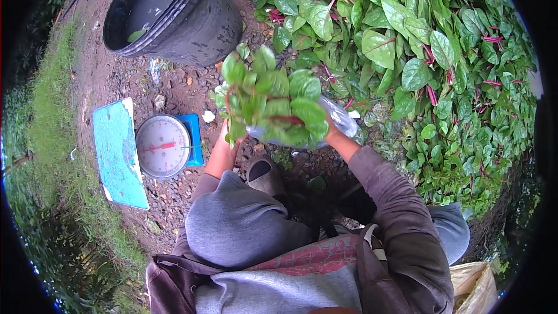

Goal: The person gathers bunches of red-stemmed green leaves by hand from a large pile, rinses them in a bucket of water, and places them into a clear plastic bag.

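Note:
A bunch of leafy greens point(276, 102) with red stems, likely Malabar spinach, is held up in front of me, slightly blurred. Clear plastic bag point(344, 117) film shows along its right side and beneath it. My right hand point(335, 131) grips the bag at the right edge, its fingers mostly hidden by plastic and leaves. On the opposite side, my left hand point(225, 135) reaches up under the leaves and supports the bunch; its fingers are covered. Left of that hand stands a blue dial scale point(164, 146) with a round white face and a red needle.
A large heap of the same greens point(407, 52) spreads across the right and far side. At the far left, a black bucket point(203, 29) holds water. A worn light-blue board point(120, 154) adjoins the scale. Beside my right knee lies a pale sack point(474, 285). Stony soil surrounds my shoes.

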Action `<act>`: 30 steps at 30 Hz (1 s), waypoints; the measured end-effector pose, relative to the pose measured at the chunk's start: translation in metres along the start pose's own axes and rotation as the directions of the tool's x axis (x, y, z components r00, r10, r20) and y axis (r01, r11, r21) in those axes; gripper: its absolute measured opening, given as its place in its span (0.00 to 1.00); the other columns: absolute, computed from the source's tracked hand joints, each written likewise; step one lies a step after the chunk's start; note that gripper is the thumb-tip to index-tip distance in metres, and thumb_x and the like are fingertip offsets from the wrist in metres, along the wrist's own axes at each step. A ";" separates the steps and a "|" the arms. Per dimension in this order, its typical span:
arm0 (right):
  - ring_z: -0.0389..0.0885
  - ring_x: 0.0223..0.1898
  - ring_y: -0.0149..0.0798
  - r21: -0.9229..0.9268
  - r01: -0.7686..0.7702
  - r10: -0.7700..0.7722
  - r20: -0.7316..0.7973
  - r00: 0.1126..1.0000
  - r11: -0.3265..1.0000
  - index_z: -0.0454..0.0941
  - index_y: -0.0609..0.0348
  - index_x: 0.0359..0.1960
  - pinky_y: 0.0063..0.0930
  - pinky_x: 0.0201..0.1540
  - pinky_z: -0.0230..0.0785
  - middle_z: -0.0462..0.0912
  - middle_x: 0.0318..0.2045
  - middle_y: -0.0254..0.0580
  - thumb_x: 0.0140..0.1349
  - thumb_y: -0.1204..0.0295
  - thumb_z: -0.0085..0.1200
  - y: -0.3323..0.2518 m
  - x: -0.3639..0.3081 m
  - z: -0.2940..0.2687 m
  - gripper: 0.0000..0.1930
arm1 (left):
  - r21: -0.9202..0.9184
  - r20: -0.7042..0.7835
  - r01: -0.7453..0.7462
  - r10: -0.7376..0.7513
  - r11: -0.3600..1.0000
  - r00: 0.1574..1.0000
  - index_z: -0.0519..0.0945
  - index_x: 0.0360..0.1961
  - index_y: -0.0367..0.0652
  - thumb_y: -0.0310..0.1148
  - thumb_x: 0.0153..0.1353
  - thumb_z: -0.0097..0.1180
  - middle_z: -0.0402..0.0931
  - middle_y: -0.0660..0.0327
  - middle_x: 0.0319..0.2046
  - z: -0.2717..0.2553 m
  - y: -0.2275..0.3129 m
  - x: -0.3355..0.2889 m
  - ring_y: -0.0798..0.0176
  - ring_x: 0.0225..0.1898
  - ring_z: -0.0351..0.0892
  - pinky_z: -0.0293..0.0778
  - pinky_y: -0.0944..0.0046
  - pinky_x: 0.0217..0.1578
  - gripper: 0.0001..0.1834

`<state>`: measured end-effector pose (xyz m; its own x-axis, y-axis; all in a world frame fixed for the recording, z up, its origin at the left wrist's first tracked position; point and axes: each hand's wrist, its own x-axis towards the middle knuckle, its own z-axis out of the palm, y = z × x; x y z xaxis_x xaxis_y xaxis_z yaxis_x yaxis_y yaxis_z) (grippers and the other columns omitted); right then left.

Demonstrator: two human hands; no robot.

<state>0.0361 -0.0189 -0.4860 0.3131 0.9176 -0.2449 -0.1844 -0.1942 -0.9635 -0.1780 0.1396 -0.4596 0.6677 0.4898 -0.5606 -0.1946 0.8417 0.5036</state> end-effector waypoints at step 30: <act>0.71 0.51 0.52 -0.932 -0.141 0.248 -0.057 0.967 0.334 0.64 0.59 0.55 0.39 0.52 0.65 0.73 0.48 0.57 0.48 0.74 0.52 -0.092 0.026 -0.051 0.28 | 0.189 0.078 -0.286 0.276 0.939 0.958 0.65 0.57 0.40 0.30 0.63 0.42 0.70 0.60 0.52 0.027 0.029 -0.014 0.61 0.53 0.69 0.63 0.60 0.55 0.21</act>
<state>0.1087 0.0054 -0.4092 0.3103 0.8192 -0.4823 0.7624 -0.5175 -0.3885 -0.1736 0.1514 -0.4194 0.6415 0.6841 -0.3470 -0.2381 0.6077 0.7577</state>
